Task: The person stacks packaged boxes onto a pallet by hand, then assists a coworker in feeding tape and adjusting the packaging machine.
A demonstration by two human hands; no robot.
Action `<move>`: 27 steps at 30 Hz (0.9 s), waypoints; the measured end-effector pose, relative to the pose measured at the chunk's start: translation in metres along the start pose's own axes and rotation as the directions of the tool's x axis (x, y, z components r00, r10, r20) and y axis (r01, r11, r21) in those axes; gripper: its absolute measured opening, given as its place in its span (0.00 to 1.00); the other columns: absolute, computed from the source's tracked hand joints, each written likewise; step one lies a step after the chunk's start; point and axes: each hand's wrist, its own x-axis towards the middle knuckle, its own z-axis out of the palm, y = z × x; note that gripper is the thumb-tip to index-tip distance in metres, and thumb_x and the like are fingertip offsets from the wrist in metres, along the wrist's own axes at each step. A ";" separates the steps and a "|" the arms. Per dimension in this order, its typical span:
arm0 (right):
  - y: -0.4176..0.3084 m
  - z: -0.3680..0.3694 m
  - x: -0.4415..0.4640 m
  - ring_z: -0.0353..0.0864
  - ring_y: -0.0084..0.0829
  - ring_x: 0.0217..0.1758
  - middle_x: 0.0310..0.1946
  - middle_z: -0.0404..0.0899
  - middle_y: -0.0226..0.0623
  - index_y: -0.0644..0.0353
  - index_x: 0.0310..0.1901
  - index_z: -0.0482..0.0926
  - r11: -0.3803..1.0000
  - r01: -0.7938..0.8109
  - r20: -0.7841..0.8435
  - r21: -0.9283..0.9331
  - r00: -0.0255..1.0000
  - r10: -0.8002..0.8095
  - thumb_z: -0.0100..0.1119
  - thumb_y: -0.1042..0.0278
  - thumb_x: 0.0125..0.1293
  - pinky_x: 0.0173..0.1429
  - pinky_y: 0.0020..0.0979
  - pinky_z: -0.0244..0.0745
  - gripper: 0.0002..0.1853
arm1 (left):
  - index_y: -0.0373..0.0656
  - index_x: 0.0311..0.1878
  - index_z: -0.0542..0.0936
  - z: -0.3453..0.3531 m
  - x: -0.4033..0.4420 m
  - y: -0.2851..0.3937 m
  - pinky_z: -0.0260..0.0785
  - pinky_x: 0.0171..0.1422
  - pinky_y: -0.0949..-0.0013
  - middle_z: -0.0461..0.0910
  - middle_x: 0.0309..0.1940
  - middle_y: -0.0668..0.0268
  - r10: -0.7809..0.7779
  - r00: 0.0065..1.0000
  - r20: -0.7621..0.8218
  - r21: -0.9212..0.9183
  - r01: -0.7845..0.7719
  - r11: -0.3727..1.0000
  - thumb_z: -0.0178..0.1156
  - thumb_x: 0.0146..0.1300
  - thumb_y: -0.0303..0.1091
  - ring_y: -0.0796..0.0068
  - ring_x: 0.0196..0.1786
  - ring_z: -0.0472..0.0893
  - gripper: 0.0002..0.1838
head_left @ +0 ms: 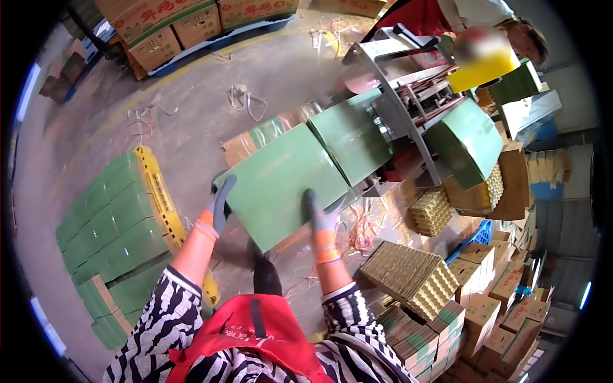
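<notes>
My left hand [221,203], in a grey glove, presses on the left side of a large green box [281,185]. On the right part of the same box lies my right hand [319,214], also gloved. Both hands hold the box between them. A second green box [357,137] touches its far side, next to the metal frame of a machine [408,108]. Beyond the frame sits a third green box [469,140].
Green boxes [115,217] are stacked by a yellow pallet edge [159,198] at the left. Egg trays [412,274] and cartons [504,281] stand at the right. A person [440,16] is behind the machine. Straps [246,102] lie on the floor.
</notes>
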 end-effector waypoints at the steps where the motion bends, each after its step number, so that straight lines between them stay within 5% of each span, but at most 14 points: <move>1: -0.014 0.017 -0.027 0.65 0.32 0.67 0.68 0.63 0.46 0.67 0.76 0.44 0.987 0.003 -0.005 -0.163 1.000 -0.004 0.71 0.63 0.61 0.71 0.32 0.61 0.51 | 0.44 0.65 0.71 0.004 -0.026 0.005 0.70 0.65 0.65 0.77 0.57 0.63 -0.048 0.999 -0.009 -0.016 0.048 0.999 0.58 0.71 0.40 0.70 0.60 0.76 0.23; 2: -0.027 0.025 -0.049 0.64 0.32 0.67 0.69 0.62 0.48 0.67 0.77 0.39 0.998 0.052 0.045 0.020 0.998 -0.053 0.72 0.66 0.59 0.71 0.32 0.60 0.55 | 0.44 0.66 0.71 -0.012 -0.043 0.001 0.70 0.65 0.65 0.76 0.58 0.63 -0.083 0.996 -0.012 -0.041 0.082 0.996 0.57 0.71 0.39 0.70 0.60 0.76 0.23; 5: -0.015 0.025 -0.097 0.60 0.36 0.72 0.72 0.57 0.48 0.63 0.77 0.41 0.962 0.236 0.180 -0.138 0.961 -0.210 0.69 0.69 0.61 0.72 0.33 0.60 0.52 | 0.42 0.68 0.68 -0.074 -0.112 -0.013 0.67 0.68 0.64 0.74 0.61 0.63 -0.095 0.994 -0.047 -0.082 0.091 0.992 0.54 0.73 0.39 0.69 0.63 0.74 0.24; 7: -0.017 0.012 -0.119 0.59 0.39 0.74 0.73 0.57 0.49 0.64 0.76 0.46 0.953 -0.130 0.343 0.273 0.939 0.029 0.65 0.71 0.64 0.74 0.36 0.59 0.46 | 0.40 0.70 0.65 -0.108 -0.157 -0.018 0.64 0.71 0.63 0.72 0.64 0.62 0.007 0.997 -0.082 -0.039 -0.010 0.999 0.49 0.75 0.42 0.67 0.66 0.72 0.26; 9: -0.025 -0.002 -0.108 0.57 0.40 0.75 0.74 0.55 0.50 0.72 0.72 0.53 0.994 -0.097 0.146 0.053 0.985 0.089 0.64 0.67 0.66 0.77 0.37 0.53 0.40 | 0.40 0.71 0.64 -0.132 -0.195 -0.012 0.63 0.71 0.62 0.71 0.65 0.62 0.122 0.987 -0.108 0.042 -0.118 0.992 0.49 0.74 0.41 0.67 0.66 0.71 0.26; 12: -0.039 -0.004 -0.025 0.44 0.49 0.80 0.77 0.41 0.60 0.73 0.75 0.42 0.880 0.356 0.001 -0.313 0.927 -0.375 0.72 0.51 0.57 0.81 0.44 0.38 0.58 | 0.38 0.71 0.63 -0.145 -0.239 0.011 0.62 0.72 0.63 0.71 0.65 0.61 0.307 0.944 -0.119 0.172 -0.284 0.943 0.51 0.73 0.38 0.65 0.66 0.71 0.27; 14: -0.059 0.014 0.020 0.37 0.61 0.80 0.78 0.38 0.58 0.55 0.78 0.43 0.779 0.301 -0.037 -0.550 0.923 -0.383 0.74 0.33 0.43 0.80 0.55 0.39 0.68 | 0.38 0.72 0.61 -0.149 -0.258 0.026 0.63 0.71 0.61 0.70 0.66 0.60 0.359 0.923 -0.140 0.179 -0.333 0.926 0.56 0.69 0.41 0.64 0.67 0.70 0.32; 15: -0.061 0.027 0.034 0.38 0.61 0.79 0.78 0.41 0.54 0.44 0.78 0.46 0.340 0.063 -0.024 -0.938 0.969 -0.246 0.68 0.23 0.41 0.78 0.60 0.44 0.66 | 0.39 0.72 0.62 -0.156 -0.264 0.028 0.63 0.71 0.60 0.70 0.66 0.60 0.247 0.955 -0.167 0.040 -0.243 0.969 0.56 0.69 0.42 0.64 0.67 0.71 0.32; 16: -0.052 0.019 0.040 0.45 0.63 0.77 0.77 0.42 0.54 0.41 0.78 0.47 0.006 0.151 0.141 -0.988 0.933 -0.330 0.62 0.15 0.34 0.75 0.63 0.48 0.69 | 0.40 0.72 0.62 -0.170 -0.271 0.027 0.64 0.71 0.60 0.71 0.66 0.60 0.149 0.970 -0.191 -0.099 -0.170 0.980 0.57 0.68 0.42 0.64 0.67 0.71 0.33; 18: -0.038 -0.019 0.037 0.64 0.51 0.70 0.73 0.57 0.53 0.52 0.75 0.59 0.236 0.581 0.426 -0.779 0.767 -0.480 0.70 0.60 0.54 0.72 0.49 0.63 0.46 | 0.39 0.68 0.68 -0.196 -0.298 0.016 0.67 0.68 0.62 0.75 0.61 0.60 0.134 0.975 -0.175 -0.237 -0.174 0.956 0.53 0.71 0.42 0.68 0.62 0.75 0.26; 22: -0.012 -0.080 -0.002 0.45 0.42 0.81 0.78 0.48 0.42 0.56 0.76 0.55 0.265 0.762 0.669 -0.591 0.647 -0.367 0.43 0.69 0.75 0.81 0.41 0.46 0.29 | 0.39 0.57 0.76 -0.195 -0.317 0.022 0.72 0.61 0.68 0.81 0.51 0.64 0.257 0.874 -0.412 -0.173 -0.352 0.920 0.48 0.75 0.42 0.71 0.51 0.81 0.19; 23: -0.009 -0.087 -0.019 0.44 0.48 0.81 0.78 0.48 0.45 0.57 0.77 0.52 -0.292 0.709 0.763 -0.641 0.552 -0.336 0.45 0.64 0.74 0.81 0.43 0.46 0.32 | 0.39 0.56 0.77 -0.192 -0.324 0.027 0.72 0.60 0.68 0.81 0.50 0.64 0.247 0.843 -0.478 -0.188 -0.373 0.909 0.48 0.75 0.42 0.72 0.51 0.81 0.18; 24: -0.010 -0.092 -0.048 0.45 0.50 0.80 0.78 0.48 0.47 0.59 0.76 0.52 -0.060 0.768 0.729 -0.638 0.576 -0.369 0.51 0.62 0.70 0.80 0.44 0.49 0.36 | 0.39 0.56 0.77 -0.200 -0.332 0.027 0.72 0.61 0.68 0.81 0.51 0.64 0.273 0.844 -0.463 -0.206 -0.401 0.892 0.48 0.75 0.42 0.71 0.52 0.81 0.18; 27: 0.027 -0.131 -0.060 0.51 0.45 0.79 0.78 0.49 0.47 0.59 0.77 0.51 0.065 0.880 0.801 -0.471 0.457 -0.388 0.58 0.69 0.67 0.76 0.43 0.57 0.40 | 0.40 0.57 0.76 -0.221 -0.344 0.004 0.70 0.64 0.67 0.80 0.53 0.64 0.306 0.825 -0.475 -0.241 -0.456 0.856 0.50 0.74 0.43 0.71 0.55 0.80 0.19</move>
